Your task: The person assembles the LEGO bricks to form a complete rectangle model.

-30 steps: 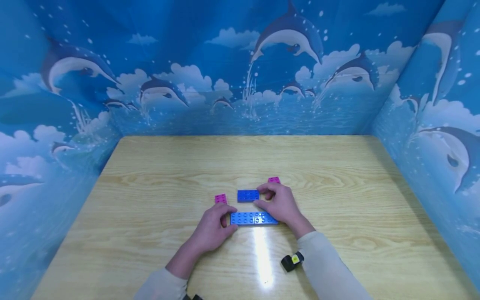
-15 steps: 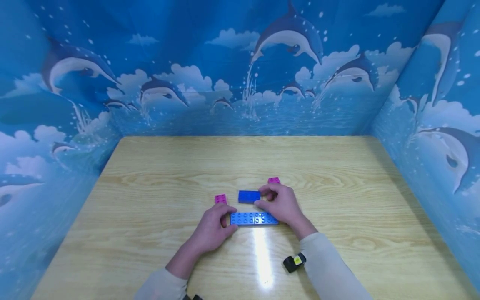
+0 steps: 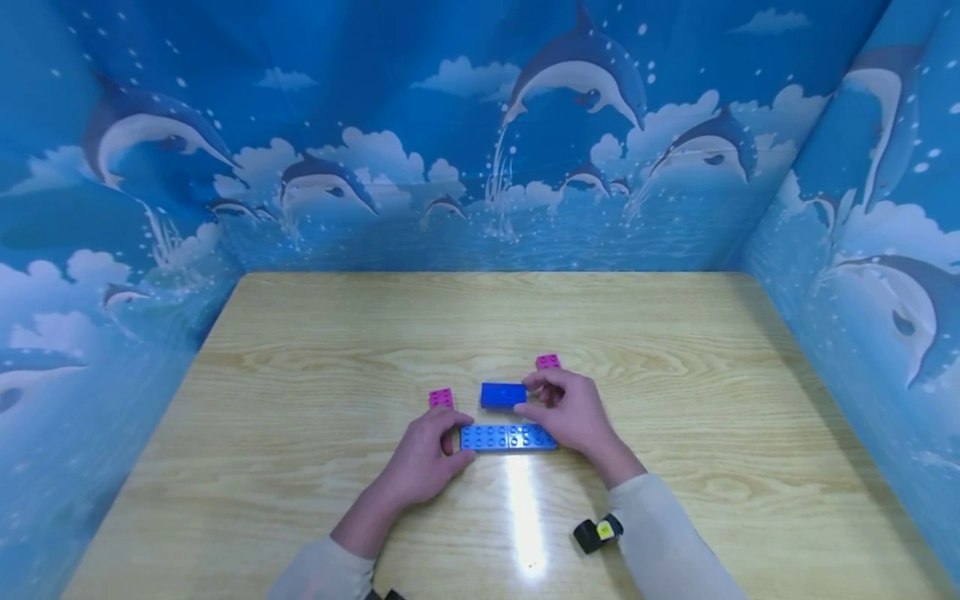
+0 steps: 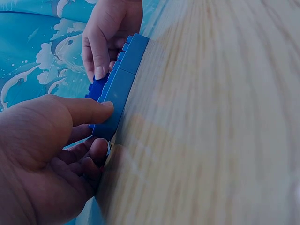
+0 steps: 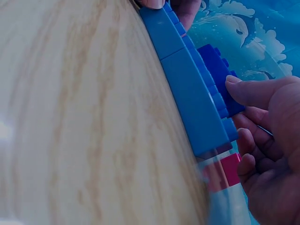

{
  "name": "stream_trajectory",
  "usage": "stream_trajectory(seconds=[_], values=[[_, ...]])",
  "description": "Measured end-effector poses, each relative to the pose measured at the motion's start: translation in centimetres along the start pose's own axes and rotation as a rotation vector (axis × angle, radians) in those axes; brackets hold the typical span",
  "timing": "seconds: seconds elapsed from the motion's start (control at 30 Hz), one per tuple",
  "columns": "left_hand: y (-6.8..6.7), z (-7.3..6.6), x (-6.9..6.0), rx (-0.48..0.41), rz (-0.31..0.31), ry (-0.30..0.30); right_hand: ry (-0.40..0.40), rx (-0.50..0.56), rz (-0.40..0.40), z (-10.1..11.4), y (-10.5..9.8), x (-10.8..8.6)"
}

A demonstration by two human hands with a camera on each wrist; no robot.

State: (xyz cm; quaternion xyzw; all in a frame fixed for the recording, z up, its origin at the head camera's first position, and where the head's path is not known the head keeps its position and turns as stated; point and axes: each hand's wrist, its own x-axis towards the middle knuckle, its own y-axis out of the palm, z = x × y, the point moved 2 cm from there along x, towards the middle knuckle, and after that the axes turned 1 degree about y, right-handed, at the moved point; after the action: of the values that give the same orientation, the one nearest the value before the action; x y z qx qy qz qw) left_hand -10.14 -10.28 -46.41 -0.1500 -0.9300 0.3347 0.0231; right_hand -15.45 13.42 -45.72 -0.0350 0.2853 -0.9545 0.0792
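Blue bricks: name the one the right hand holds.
The dark blue brick, pinched at its end by the right hand; the two lighter blue bricks lie end to end.

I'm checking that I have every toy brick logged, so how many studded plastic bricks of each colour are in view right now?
Light blue studded plastic bricks, laid end to end: 2
Dark blue studded plastic brick: 1
Pink studded plastic bricks: 2
Total: 5
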Motion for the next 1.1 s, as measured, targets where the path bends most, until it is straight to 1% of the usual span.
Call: stream_trajectory(seconds=[0.17, 0.43, 0.6, 0.83, 0.97, 1.1], values=[[0.0, -0.1, 0.0, -0.004, -0.004, 0.003, -0.009, 0.002, 0.001, 0.3, -0.4, -0.5], [0.0, -0.1, -0.1, 0.013, -0.010, -0.008, -0.023, 0.030, 0.000, 0.7, -0.7, -1.6], [0.0, -0.2, -0.1, 0.022, -0.013, -0.004, -0.040, 0.038, 0.008, 0.7, -1.0, -2.1], [0.1, -0.1, 0.1, 0.020, -0.023, 0.017, -0.055, 0.026, 0.023, 0.6, -1.3, -2.7], [0.1, 0.0, 0.1, 0.019, -0.021, 0.033, -0.080, 0.009, 0.025, 0.5, -1.2, -2.9], [0.1, 0.0, 0.1, 0.015, -0.021, 0.042, -0.095, 0.014, 0.028, 0.3, -1.1, -3.2]])
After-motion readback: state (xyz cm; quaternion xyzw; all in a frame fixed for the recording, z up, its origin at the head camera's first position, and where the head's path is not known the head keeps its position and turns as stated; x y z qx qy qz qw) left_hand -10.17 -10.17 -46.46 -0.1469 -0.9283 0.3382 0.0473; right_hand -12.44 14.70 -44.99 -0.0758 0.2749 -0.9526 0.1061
